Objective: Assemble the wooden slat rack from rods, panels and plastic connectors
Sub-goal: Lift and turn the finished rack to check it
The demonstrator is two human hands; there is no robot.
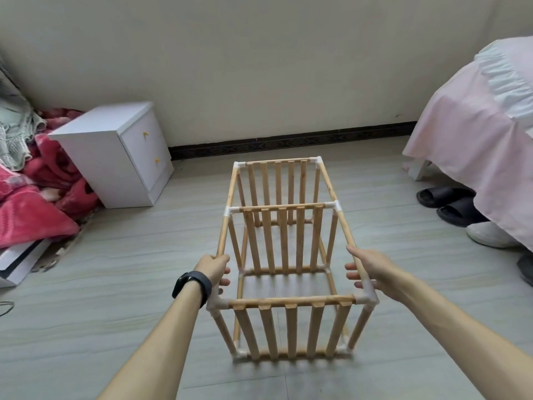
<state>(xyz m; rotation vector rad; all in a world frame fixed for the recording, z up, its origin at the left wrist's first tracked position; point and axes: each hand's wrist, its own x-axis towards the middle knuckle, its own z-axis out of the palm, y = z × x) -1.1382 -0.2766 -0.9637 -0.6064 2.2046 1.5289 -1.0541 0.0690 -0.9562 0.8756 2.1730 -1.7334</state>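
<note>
The wooden slat rack (284, 238) stands upright on the floor in the middle of the view. It has three slatted panels joined by long rods and white plastic connectors (366, 297) at the corners. My left hand (215, 269), with a black band on its wrist, grips the upper left rod near the front corner. My right hand (369, 268) curls round the upper right rod just behind the front right connector.
A white bedside cabinet (115, 153) stands at the back left beside red blankets (37, 197). A bed with a pink cover (473, 134) fills the right side, with black slippers (450, 204) and a white shoe (487, 235) beneath it. The wall lies behind the rack.
</note>
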